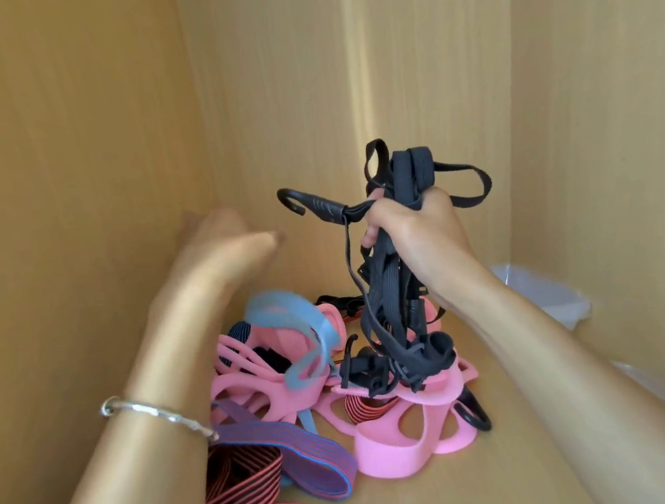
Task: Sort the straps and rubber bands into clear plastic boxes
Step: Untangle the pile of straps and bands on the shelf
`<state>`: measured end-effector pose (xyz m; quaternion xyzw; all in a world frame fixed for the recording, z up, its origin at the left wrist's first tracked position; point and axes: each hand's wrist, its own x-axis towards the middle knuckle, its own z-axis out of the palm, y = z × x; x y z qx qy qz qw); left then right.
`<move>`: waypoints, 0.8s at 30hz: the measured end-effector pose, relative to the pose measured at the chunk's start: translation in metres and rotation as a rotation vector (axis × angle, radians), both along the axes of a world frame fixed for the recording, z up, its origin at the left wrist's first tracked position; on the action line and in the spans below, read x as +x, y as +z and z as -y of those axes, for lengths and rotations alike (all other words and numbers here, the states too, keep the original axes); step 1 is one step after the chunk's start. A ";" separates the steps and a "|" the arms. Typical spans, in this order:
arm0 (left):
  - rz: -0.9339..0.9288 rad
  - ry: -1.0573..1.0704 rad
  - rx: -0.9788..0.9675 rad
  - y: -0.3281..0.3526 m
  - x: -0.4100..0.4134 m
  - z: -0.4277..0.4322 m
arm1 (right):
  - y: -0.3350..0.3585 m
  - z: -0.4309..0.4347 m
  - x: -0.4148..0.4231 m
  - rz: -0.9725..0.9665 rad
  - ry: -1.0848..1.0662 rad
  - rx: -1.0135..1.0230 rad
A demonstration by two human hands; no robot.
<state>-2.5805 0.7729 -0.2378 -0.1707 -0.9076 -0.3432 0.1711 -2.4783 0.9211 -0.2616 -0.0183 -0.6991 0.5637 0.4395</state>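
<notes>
Right fingers (375, 222) clenched round a bunch of black flat elastic straps (384, 287). Right hand (415, 235) is raised over the pile, and a black plastic hook (309, 201) juts left. Left hand (219, 247) blurred, fingers look straight, holding nothing. Strap tails hang into the heap of soft pink rubber loop bands (388, 447) and ribbed red-black striped webbing (245, 491) on the wooden shelf (510, 479). Suggest: lift slowly, pin the pile with the left hand, unsnag hooks, then go right to the clear plastic box (544, 295).
</notes>
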 end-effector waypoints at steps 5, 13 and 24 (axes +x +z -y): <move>0.424 -0.822 -0.098 -0.020 0.017 -0.026 | 0.004 0.001 0.002 -0.066 0.022 -0.072; 0.404 -1.019 0.266 -0.062 0.019 -0.070 | 0.008 -0.001 0.006 -0.114 0.253 -0.151; 0.397 -0.871 0.511 -0.056 0.028 -0.066 | 0.010 -0.015 0.003 -0.097 0.379 -0.251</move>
